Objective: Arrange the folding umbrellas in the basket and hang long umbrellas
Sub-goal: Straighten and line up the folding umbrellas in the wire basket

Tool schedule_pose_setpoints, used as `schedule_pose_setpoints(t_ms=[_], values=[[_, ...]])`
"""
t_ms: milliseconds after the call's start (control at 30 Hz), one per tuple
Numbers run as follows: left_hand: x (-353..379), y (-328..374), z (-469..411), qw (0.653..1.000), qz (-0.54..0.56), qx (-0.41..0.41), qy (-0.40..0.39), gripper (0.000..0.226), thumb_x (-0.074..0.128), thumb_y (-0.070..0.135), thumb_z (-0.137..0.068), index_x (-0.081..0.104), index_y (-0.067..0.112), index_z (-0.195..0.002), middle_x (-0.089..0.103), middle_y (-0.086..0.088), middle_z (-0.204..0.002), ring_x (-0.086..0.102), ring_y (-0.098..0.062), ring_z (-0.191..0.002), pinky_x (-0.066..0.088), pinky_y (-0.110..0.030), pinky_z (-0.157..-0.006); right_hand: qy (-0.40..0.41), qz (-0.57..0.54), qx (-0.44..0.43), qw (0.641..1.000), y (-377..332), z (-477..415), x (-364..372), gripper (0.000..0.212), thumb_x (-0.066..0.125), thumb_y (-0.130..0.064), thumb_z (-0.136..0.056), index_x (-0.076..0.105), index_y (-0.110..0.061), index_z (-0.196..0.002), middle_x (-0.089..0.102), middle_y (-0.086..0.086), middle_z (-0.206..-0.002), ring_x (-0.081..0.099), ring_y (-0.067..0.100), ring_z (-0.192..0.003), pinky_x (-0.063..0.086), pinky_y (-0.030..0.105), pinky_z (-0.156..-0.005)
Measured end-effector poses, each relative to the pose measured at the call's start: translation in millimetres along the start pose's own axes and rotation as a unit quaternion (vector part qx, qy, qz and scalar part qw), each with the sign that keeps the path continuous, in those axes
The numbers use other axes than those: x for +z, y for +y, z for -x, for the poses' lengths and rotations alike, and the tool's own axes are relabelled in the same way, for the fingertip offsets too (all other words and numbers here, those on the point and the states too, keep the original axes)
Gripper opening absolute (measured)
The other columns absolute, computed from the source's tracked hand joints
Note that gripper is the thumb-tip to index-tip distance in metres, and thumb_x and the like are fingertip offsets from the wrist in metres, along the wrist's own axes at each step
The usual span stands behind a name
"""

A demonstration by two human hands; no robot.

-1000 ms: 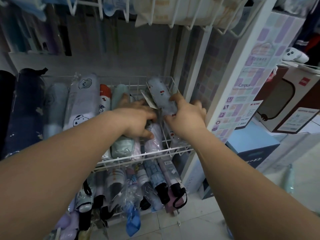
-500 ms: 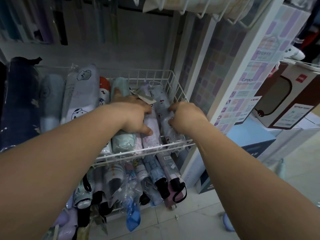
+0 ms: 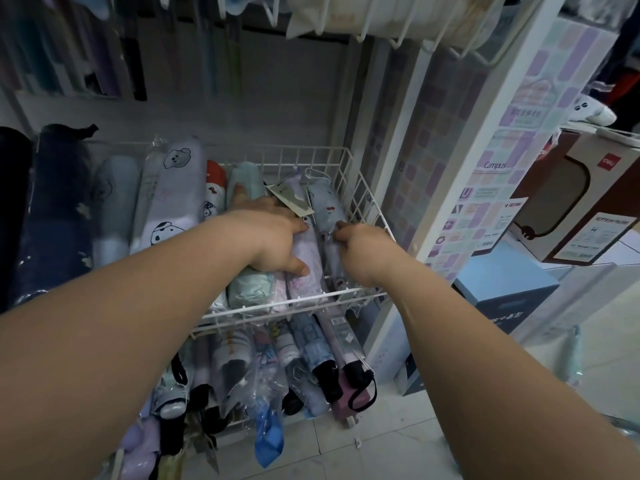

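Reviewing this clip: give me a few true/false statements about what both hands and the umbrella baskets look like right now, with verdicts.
1. The right hand grips the pale blue cherry-print folding umbrella in the white wire basket. True.
2. The left hand lifts a navy umbrella out of the basket. False: it rests on the pale lilac folding umbrella lying in the basket.
3. The cherry-print umbrella is the rightmost one in the basket. True.
4. Nothing is stored beneath the basket. False: plastic-sleeved folding umbrellas sit below it.
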State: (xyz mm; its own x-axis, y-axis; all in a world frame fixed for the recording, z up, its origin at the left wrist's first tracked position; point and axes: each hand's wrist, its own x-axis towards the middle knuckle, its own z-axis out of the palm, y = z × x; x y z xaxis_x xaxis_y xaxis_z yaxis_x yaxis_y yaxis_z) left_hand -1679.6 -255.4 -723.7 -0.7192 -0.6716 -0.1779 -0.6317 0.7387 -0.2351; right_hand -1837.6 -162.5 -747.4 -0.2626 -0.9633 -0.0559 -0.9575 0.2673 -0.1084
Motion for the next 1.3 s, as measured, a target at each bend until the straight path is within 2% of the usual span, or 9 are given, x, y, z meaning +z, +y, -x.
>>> schedule_pose_setpoints(t_ms=[167,333,433,533,633,733,833,1067,1300], values=[[-3.4,9.1,5.6,1.0,-0.021,-0.011,0.015,0.092,0.043,0.09,-0.075,0.033,0.041,-0.152,0.031,0.007,-0.163,0.023,-0.027,-0.15,0.013,-0.069,-0.112,0.023,-0.041,0.002,0.999,-1.8,5.4,2.7,0.029,0.044,-0.014,-0.1,0.06,-0.007,-0.123,0.059,0.013,-0.126,0.059,0.035,-0.111,0.043,0.029,-0.081],[-3.9,-3.0,28.5,0.992,0.08,-0.024,0.093,0.053,0.051,0.068,-0.088,0.058,0.034,-0.129,0.058,-0.002,-0.135,0.051,-0.027,-0.127,0.04,-0.051,-0.106,0.149,-0.135,-0.034,0.979,-12.1,15.8,-7.6,0.036,0.045,-0.017,-0.099,0.061,-0.013,-0.131,0.061,0.017,-0.131,0.058,0.036,-0.118,0.047,0.039,-0.099],[-10.6,-17.6,54.8,0.983,0.097,-0.044,0.148,0.046,0.051,0.057,-0.093,0.056,0.034,-0.133,0.059,-0.005,-0.135,0.053,-0.03,-0.127,0.044,-0.048,-0.105,0.182,-0.187,-0.057,0.964,-41.6,17.6,-21.5,0.036,0.051,-0.02,-0.099,0.063,-0.016,-0.133,0.064,0.012,-0.132,0.059,0.03,-0.121,0.042,0.032,-0.102],[-14.4,-40.8,85.9,0.973,0.111,-0.074,0.188,0.043,0.052,0.044,-0.098,0.054,0.028,-0.138,0.057,-0.007,-0.14,0.052,-0.031,-0.129,0.044,-0.044,-0.106,0.17,-0.26,-0.079,0.947,-77.0,15.2,-29.2,0.034,0.057,-0.026,-0.098,0.066,-0.016,-0.13,0.069,0.005,-0.128,0.063,0.022,-0.117,0.046,0.027,-0.1],[-9.9,-66.2,109.3,0.952,0.185,-0.117,0.216,0.042,0.055,0.031,-0.098,0.056,0.026,-0.139,0.058,-0.008,-0.142,0.053,-0.031,-0.129,0.047,-0.042,-0.104,0.142,-0.338,-0.082,0.927,-106.7,12.2,-29.4,0.033,0.061,-0.028,-0.097,0.067,-0.018,-0.128,0.071,0.001,-0.121,0.065,0.015,-0.11,0.042,0.017,-0.087],[-1.3,-89.1,129.6,0.923,0.268,-0.174,0.213,0.047,0.057,0.023,-0.097,0.053,0.022,-0.144,0.056,-0.01,-0.145,0.054,-0.029,-0.13,0.044,-0.036,-0.108,0.13,-0.387,-0.078,0.91,-140.1,9.2,-25.7,0.034,0.066,-0.03,-0.093,0.068,-0.02,-0.125,0.073,0.001,-0.105,0.067,0.019,-0.098,0.049,0.024,-0.083],[5.6,-90.0,135.4,0.901,0.34,-0.192,0.191,0.05,0.06,0.024,-0.098,0.051,0.021,-0.147,0.058,-0.009,-0.142,0.057,-0.026,-0.127,0.041,-0.026,-0.102,0.106,-0.426,-0.067,0.896,-157.1,3.8,-22.1,0.04,0.071,-0.029,-0.089,0.067,-0.019,-0.127,0.074,0.009,-0.108,0.071,0.026,-0.097,0.056,0.037,-0.09],[9.7,-82.2,130.9,0.883,0.393,-0.184,0.18,0.054,0.061,0.024,-0.097,0.046,0.018,-0.149,0.055,-0.01,-0.146,0.055,-0.028,-0.129,0.045,-0.029,-0.1,0.105,-0.389,-0.049,0.914,-171.5,2.2,-22.6,0.051,0.075,-0.029,-0.086,0.062,-0.018,-0.134,0.069,0.006,-0.121,0.067,0.024,-0.108,0.053,0.034,-0.095],[8.8,-71.6,122.0,0.793,0.53,-0.165,0.253,0.073,0.074,0.019,-0.087,0.041,0.022,-0.153,0.057,-0.005,-0.144,0.062,-0.023,-0.122,0.053,-0.042,-0.102,0.127,-0.523,-0.066,0.84,-158.9,4.0,-31.4,0.05,0.072,-0.009,-0.087,0.061,-0.013,-0.135,0.07,0.007,-0.122,0.068,0.021,-0.109,0.054,0.04,-0.099]])
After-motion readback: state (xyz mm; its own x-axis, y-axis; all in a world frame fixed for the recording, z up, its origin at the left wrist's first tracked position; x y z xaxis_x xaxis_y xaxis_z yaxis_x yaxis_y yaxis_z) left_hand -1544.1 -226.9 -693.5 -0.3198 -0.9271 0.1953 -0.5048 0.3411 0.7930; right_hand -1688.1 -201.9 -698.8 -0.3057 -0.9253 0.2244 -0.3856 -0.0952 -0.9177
